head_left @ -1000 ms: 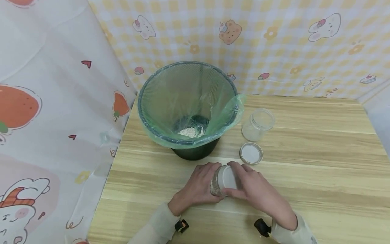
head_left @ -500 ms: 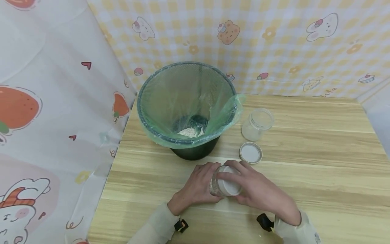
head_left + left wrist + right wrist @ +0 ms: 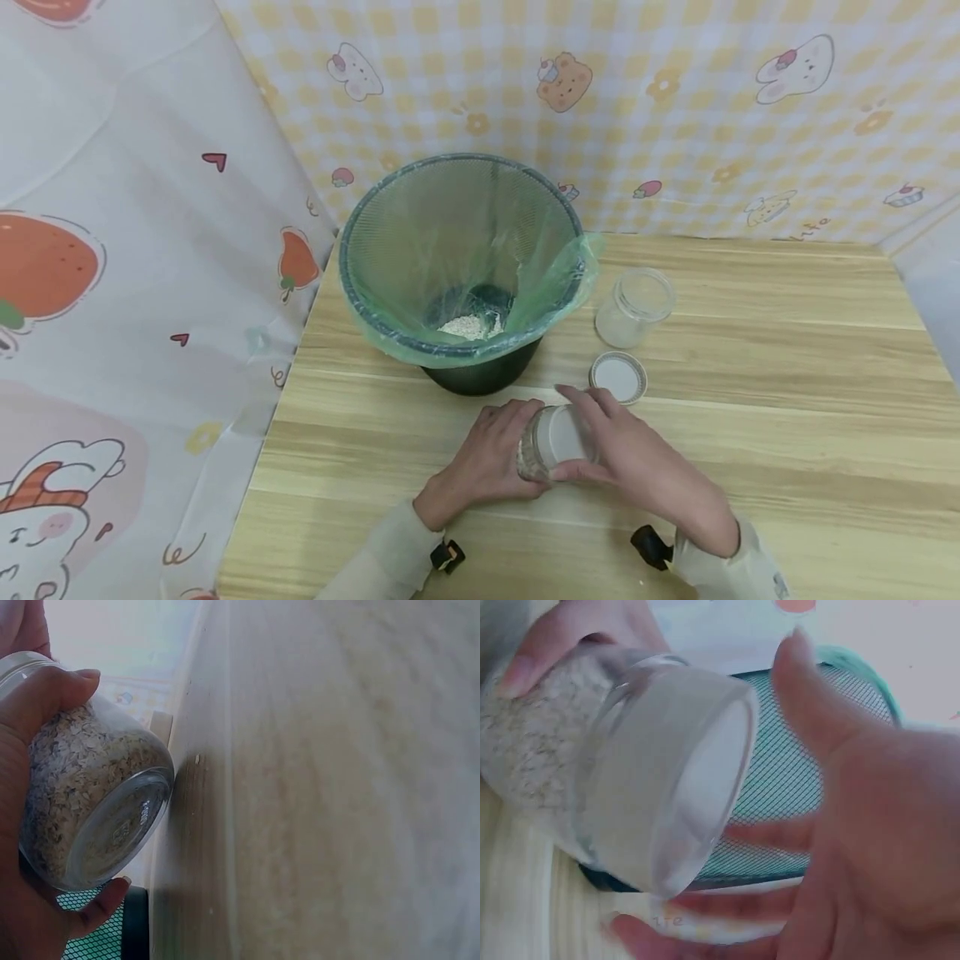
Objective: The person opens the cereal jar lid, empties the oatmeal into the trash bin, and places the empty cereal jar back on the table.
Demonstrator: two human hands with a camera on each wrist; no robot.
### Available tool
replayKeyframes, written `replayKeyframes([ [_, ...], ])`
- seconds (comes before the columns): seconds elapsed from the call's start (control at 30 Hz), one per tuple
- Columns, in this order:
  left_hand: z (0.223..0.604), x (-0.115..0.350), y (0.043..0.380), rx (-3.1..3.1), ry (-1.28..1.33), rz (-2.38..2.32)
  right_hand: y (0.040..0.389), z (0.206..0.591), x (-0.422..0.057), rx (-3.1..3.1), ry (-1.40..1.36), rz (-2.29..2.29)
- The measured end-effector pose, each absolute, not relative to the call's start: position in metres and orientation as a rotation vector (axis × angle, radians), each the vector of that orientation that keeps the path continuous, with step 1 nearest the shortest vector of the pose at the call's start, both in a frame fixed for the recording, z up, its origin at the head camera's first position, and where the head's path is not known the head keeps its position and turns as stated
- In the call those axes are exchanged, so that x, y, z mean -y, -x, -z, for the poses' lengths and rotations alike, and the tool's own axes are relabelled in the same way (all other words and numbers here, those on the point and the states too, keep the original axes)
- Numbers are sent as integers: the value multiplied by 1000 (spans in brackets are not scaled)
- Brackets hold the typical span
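A clear jar of pale flakes (image 3: 97,780) leans over, with its base toward the lower right in the left wrist view. My left hand (image 3: 483,462) grips its side, thumb and fingers curled around the glass. A whitish lid (image 3: 562,437) sits on the jar's mouth and faces my right hand (image 3: 637,454). That hand has its thumb and fingers spread around the lid. In the right wrist view, a gap shows between the thumb and the lid, and the fingers are blurred.
Behind the hands stands a mesh bin (image 3: 450,348) with a green liner and pale flakes (image 3: 471,325) at its bottom. Right of it are a lidless clear jar (image 3: 633,308) and a loose lid (image 3: 618,377), close to my right fingers. A patterned cloth hangs behind.
My right hand turns about the lid: half a second ago a finger crossed its top, and now the fingers are spread at its right side. The left hand and jar barely move.
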State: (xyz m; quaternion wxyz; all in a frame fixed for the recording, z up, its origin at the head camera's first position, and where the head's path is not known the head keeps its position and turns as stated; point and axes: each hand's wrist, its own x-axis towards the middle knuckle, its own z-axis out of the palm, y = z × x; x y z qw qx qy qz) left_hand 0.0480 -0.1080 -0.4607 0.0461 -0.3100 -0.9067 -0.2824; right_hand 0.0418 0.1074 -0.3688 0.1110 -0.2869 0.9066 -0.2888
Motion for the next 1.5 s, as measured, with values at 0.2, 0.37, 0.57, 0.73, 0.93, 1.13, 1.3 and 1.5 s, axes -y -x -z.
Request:
replayKeyframes([
  [0.2,460,107,-48,2775,954,846,-46,367,-100,-2683,654,774],
  [0.37,460,107,-48,2763,957,830,-45,366,-99,-2708,730,773],
  [0.57,460,107,-48,2777,964,847,-42,368,-106,-2691,969,801],
  [0.73,459,107,-48,2784,963,847,-38,368,-113,-2625,1238,793],
  [0.93,459,108,-48,2785,957,844,-36,369,-117,-2574,1378,797],
  [1.13,463,108,-48,2761,942,851,-38,372,-125,-2636,1319,906],
  [1.3,464,107,-47,2726,946,879,-39,377,-135,-2707,1102,1110],
  [1.5,464,107,-45,2734,940,890,-36,395,-146,-2798,934,1377],
])
